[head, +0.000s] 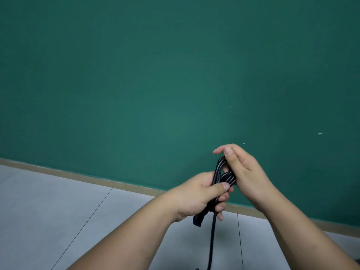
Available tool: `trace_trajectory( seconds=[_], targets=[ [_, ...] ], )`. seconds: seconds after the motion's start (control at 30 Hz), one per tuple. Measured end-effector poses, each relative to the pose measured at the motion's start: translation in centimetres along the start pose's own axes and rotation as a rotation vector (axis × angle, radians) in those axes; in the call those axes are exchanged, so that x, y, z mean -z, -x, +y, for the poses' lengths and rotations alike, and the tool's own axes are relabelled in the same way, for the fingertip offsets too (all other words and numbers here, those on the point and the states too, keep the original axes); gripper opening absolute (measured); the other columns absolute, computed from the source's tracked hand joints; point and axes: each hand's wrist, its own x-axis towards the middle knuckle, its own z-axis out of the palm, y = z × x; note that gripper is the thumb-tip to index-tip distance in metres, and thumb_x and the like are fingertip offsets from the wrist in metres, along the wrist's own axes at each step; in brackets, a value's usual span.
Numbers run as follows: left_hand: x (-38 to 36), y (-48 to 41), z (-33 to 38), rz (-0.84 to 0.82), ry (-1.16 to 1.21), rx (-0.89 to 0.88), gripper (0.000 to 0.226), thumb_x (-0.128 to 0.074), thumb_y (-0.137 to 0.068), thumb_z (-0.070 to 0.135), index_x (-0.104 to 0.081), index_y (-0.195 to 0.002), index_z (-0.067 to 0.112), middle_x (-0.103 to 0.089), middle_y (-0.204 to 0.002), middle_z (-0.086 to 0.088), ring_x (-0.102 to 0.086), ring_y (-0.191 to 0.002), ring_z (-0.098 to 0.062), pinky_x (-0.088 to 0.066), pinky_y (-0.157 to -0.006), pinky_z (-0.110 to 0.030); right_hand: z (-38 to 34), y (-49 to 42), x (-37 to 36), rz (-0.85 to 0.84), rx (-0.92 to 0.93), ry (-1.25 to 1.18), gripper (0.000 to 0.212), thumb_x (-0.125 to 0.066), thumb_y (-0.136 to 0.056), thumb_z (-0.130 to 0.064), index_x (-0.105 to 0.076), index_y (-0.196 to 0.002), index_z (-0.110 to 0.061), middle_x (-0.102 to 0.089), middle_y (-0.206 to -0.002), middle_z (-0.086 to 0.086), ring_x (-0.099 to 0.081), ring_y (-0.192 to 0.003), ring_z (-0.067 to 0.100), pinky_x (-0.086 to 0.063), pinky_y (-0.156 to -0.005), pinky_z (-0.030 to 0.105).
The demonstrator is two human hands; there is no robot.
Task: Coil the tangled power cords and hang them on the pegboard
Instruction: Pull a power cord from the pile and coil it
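A black power cord (pixel 224 173) is held in the air between 2 hands, in front of a plain green wall (pixel 155 84) and above a grey tiled floor (pixel 58 201), with a tan baseboard (pixel 97 179) running where the 2 meet. Several turns of the cord are gathered into a narrow bundle of loops standing roughly upright. The left hand (pixel 196 195) grips the lower part of this bundle, its fingers curled round the strands and its thumb (pixel 221 187) laid across the front. The right hand (pixel 245 172) holds the top of the loops, its thumb (pixel 230 157) resting on the near side and its fingers reaching behind, so the cord is pinched between them. Both forearms come up from the bottom edge and the hands sit close together, touching at the bundle. A dark plug end (pixel 197 221) sticks out under the left hand, and 1 loose strand (pixel 212 242) hangs straight down from the fist to the bottom edge. 2 small pale marks (pixel 319 133) show on the wall to the right.
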Motion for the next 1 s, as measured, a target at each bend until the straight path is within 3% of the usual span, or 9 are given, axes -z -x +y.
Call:
trace_trajectory(
  seconds=[0.1, 0.23, 0.37, 0.43, 0.53, 0.63, 0.73, 0.83, 1.0],
  targets=[
    [0.4, -0.5, -0.2, 0.189, 0.017, -0.058, 0.017, -0.045, -0.114, 0.016, -0.056, -0.103, 0.01, -0.052, -0.081, -0.004, -0.059, -0.072, -0.023, -0.06, -0.084, -0.048, 0.8, 0.1, -0.6, -0.027, -0.096, -0.022, 0.043, -0.039, -0.104, -0.062, -0.065, -0.117, -0.029, -0.067, -0.08, 0.003, -0.063, -0.064, 0.02, -0.049, -0.06, 0.038],
    [2.3, -1.2, 0.3, 0.519, 0.095, -0.149, 0.02, -0.048, -0.113, 0.021, -0.059, -0.099, 0.01, -0.058, -0.083, -0.008, -0.06, -0.078, -0.026, -0.053, -0.08, -0.042, 1.3, 0.8, -1.2, -0.261, -0.288, 0.023, 0.05, -0.039, -0.104, -0.062, -0.067, -0.11, -0.021, -0.075, -0.091, 0.001, -0.07, -0.075, 0.021, -0.055, -0.069, 0.041],
    [4.3, -1.3, 0.9, 0.789, 0.312, -0.274, 0.015, -0.047, -0.112, 0.016, -0.058, -0.106, 0.008, -0.054, -0.08, -0.002, -0.055, -0.068, -0.017, -0.057, -0.071, -0.036, 2.1, 1.3, -1.7, -0.49, -0.364, 0.129, 0.025, -0.054, -0.11, -0.035, -0.062, -0.117, -0.013, -0.079, -0.093, 0.009, -0.077, -0.086, 0.031, -0.059, -0.091, 0.049],
    [5.6, -1.2, 1.3, 0.899, 0.368, -0.324, 0.015, -0.047, -0.113, 0.016, -0.058, -0.107, 0.008, -0.054, -0.08, -0.001, -0.053, -0.065, -0.015, -0.057, -0.066, -0.032, 2.5, 1.3, -2.0, -0.464, -0.355, 0.108, 0.013, -0.057, -0.11, -0.022, -0.061, -0.116, -0.012, -0.075, -0.084, 0.008, -0.074, -0.076, 0.028, -0.06, -0.088, 0.049],
    [7.1, -0.9, 1.5, 1.002, 0.366, -0.343, 0.015, -0.046, -0.113, 0.018, -0.056, -0.108, 0.009, -0.052, -0.082, -0.001, -0.051, -0.063, -0.013, -0.056, -0.063, -0.029, 2.6, 0.8, -2.5, -0.253, -0.203, 0.234, 0.008, -0.06, -0.108, -0.025, -0.067, -0.104, -0.025, -0.068, -0.073, 0.001, -0.061, -0.062, 0.015, -0.058, -0.073, 0.046],
    [8.0, -0.7, 1.3, 1.009, 0.229, -0.284, 0.016, -0.046, -0.113, 0.023, -0.057, -0.11, 0.011, -0.052, -0.084, -0.001, -0.05, -0.065, -0.013, -0.053, -0.063, -0.029, 1.8, 0.9, -2.6, -0.155, 0.018, 0.402, 0.015, -0.061, -0.107, -0.031, -0.074, -0.108, -0.04, -0.069, -0.082, -0.013, -0.057, -0.067, 0.002, -0.047, -0.064, 0.022],
    [8.3, -0.4, 0.8, 0.897, 0.045, -0.166, 0.02, -0.046, -0.113, 0.027, -0.058, -0.109, 0.011, -0.053, -0.082, -0.001, -0.051, -0.068, -0.016, -0.052, -0.07, -0.035, 1.0, 1.3, -2.5, -0.135, 0.175, 0.378, 0.018, -0.065, -0.104, -0.03, -0.077, -0.112, -0.042, -0.072, -0.098, -0.014, -0.066, -0.09, 0.011, -0.05, -0.078, 0.025],
    [7.4, 0.2, 0.7, 0.7, -0.072, -0.048, 0.027, -0.047, -0.113, 0.034, -0.059, -0.109, 0.01, -0.053, -0.083, -0.003, -0.05, -0.068, -0.018, -0.05, -0.072, -0.037, 0.6, 1.2, -2.6, -0.06, 0.179, 0.254, 0.02, -0.076, -0.097, -0.024, -0.078, -0.104, -0.042, -0.067, -0.086, -0.009, -0.058, -0.075, 0.012, -0.047, -0.069, 0.025],
    [4.9, 0.8, 2.0, 0.431, -0.022, 0.064, 0.049, -0.046, -0.107, 0.056, -0.062, -0.11, 0.009, -0.054, -0.086, -0.005, -0.049, -0.068, -0.018, -0.051, -0.063, -0.026, 0.0, 0.8, -1.4, 0.073, 0.042, -0.024, 0.03, -0.092, -0.08, -0.014, -0.072, -0.097, -0.027, -0.06, -0.075, -0.014, -0.047, -0.064, 0.008, -0.044, -0.063, 0.03]
  ],
)
